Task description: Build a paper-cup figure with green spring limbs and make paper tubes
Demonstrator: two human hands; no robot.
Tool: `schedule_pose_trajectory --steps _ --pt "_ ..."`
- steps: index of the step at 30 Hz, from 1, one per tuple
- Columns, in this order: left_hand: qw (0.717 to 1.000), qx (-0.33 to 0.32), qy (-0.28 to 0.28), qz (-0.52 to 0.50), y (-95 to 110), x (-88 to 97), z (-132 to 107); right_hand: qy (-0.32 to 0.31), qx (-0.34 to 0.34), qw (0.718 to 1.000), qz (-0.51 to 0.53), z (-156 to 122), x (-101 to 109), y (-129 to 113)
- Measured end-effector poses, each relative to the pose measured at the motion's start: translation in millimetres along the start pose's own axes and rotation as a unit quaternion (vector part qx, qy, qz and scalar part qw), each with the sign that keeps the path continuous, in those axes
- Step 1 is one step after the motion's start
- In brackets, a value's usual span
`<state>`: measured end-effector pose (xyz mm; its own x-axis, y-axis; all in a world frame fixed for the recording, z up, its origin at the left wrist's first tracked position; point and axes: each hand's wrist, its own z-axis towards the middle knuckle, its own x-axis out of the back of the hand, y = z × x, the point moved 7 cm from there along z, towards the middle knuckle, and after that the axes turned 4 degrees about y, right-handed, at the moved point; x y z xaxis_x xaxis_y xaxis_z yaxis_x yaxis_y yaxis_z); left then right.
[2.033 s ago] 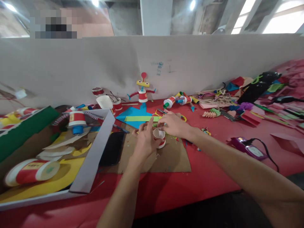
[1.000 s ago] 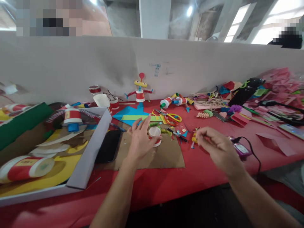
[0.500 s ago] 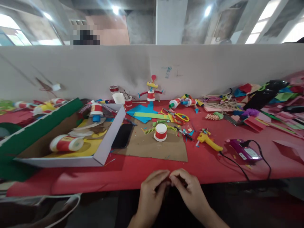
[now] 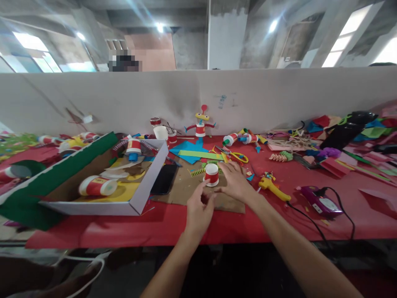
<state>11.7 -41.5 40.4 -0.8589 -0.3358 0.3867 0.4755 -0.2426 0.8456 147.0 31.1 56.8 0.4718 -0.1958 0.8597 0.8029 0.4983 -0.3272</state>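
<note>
A red and white paper cup (image 4: 211,175) stands upside down on a brown cardboard sheet (image 4: 176,194). A green folded-paper spring (image 4: 197,171) sticks out at its left side. My right hand (image 4: 235,182) is beside the cup's right side, fingers apart and curved around it. My left hand (image 4: 200,205) is just in front of the cup, thumb and fingers apart, the fingertips close to its lower rim. Whether either hand touches the cup I cannot tell. The right-hand spring is mostly hidden behind my right hand.
A yellow glue gun (image 4: 274,188) and a purple device (image 4: 321,201) with a cord lie on the right. Yellow-handled scissors (image 4: 238,157) are behind. Left are a black phone (image 4: 164,179) and an open box (image 4: 130,208) holding cup pieces. A finished cup figure (image 4: 200,129) stands by the partition.
Both hands have moved from the table's front edge, where their fingertips met, forward to the cup and apart. The view has tilted slightly upward.
</note>
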Motion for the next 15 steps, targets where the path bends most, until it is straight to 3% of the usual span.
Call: schedule_pose_trajectory --steps 3,6,10,15 --pt "0.993 0.071 -0.051 0.085 -11.6 -1.7 4.8 -0.034 0.012 0.999 -0.034 28.3 -14.7 -0.1" --pt "0.978 0.093 -0.124 0.14 -18.4 0.5 1.6 -0.037 0.012 0.999 -0.038 38.8 -26.0 -0.2" --pt "0.978 0.088 -0.178 0.068 -11.4 13.4 -15.8 -0.03 0.003 0.999 -0.041 40.8 -31.1 4.6" --pt "0.957 0.129 -0.252 -0.067 7.8 34.5 -48.7 -0.034 -0.001 0.999 -0.04 43.6 -31.1 7.5"
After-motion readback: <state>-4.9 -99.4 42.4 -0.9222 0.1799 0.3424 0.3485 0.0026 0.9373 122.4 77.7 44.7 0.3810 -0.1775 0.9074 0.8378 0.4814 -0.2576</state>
